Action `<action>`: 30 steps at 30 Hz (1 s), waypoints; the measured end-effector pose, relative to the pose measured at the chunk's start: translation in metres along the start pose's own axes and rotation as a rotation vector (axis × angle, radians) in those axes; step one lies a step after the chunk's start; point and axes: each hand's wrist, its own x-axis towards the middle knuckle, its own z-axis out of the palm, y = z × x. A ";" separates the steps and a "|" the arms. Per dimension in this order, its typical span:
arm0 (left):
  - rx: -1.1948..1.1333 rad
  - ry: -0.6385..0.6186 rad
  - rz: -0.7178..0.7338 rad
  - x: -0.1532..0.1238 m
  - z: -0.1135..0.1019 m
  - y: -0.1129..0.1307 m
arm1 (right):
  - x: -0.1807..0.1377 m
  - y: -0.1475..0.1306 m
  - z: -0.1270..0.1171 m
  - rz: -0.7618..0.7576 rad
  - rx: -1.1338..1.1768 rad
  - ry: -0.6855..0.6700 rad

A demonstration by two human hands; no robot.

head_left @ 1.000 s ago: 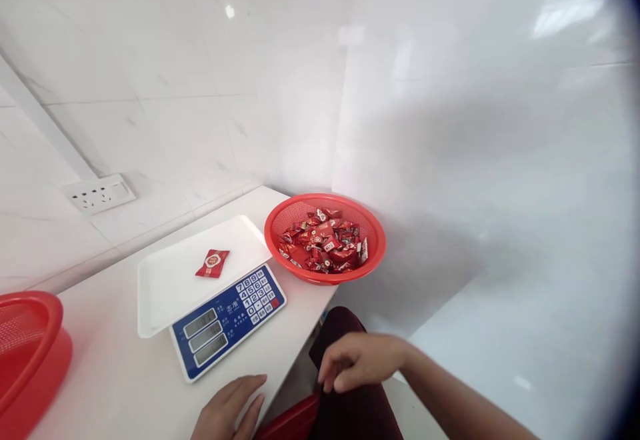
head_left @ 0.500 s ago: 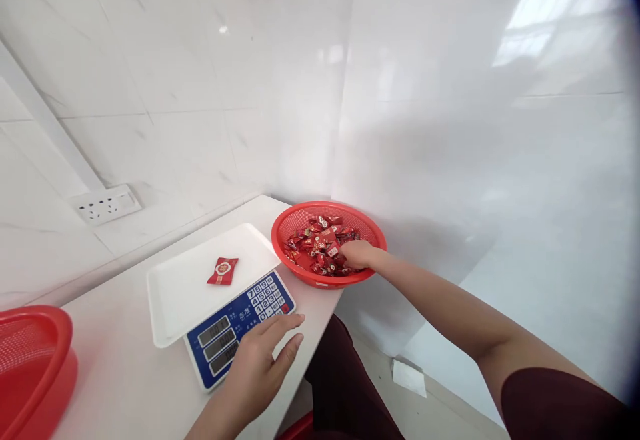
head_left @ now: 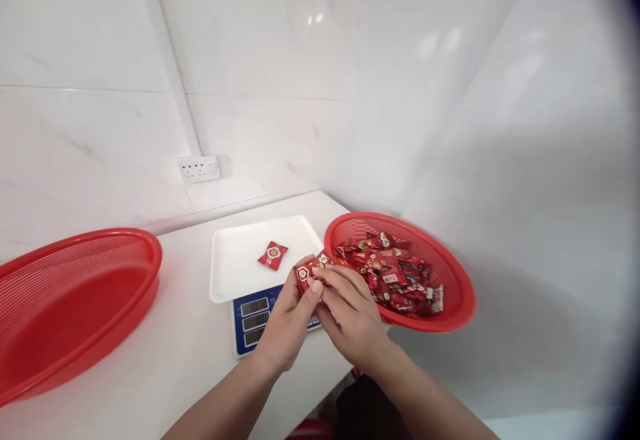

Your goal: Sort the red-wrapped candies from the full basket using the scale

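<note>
Red wrapped candies (head_left: 304, 273) are pinched between my two hands, in front of the scale's keypad. My left hand (head_left: 286, 323) is closed, with its thumb and fingers on them. From the other side, the fingers of my right hand (head_left: 356, 312) press on the same candies; how many there are is partly hidden. A single red wrapped candy (head_left: 273, 255) lies on the white weighing tray (head_left: 230, 260) of the blue digital scale (head_left: 239, 327). To the right, a red mesh basket (head_left: 453, 293) holds a pile of red wrapped candies (head_left: 390, 270).
Another red basket (head_left: 145, 243), with nothing seen inside, stands at the left on the white table (head_left: 175, 333). A wall socket (head_left: 199, 169) and tiled walls (head_left: 260, 133) are behind. The right basket juts past the table edge.
My right hand has come out of the basket with candies and met my left hand over the scale. The view has turned left, showing more of the left basket.
</note>
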 end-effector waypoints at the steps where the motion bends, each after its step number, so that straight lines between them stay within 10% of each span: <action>1: -0.013 0.030 0.003 -0.001 -0.004 0.003 | -0.002 -0.003 0.005 0.024 0.057 -0.003; 9: 0.323 -0.063 0.029 -0.031 -0.023 0.031 | 0.009 -0.005 0.004 0.605 0.731 -0.054; 20: 0.464 0.103 0.185 -0.031 -0.023 0.038 | 0.014 -0.026 -0.007 0.687 0.706 -0.020; 30: 0.251 -0.087 0.096 -0.029 -0.023 0.025 | 0.014 -0.012 -0.009 0.842 1.017 -0.079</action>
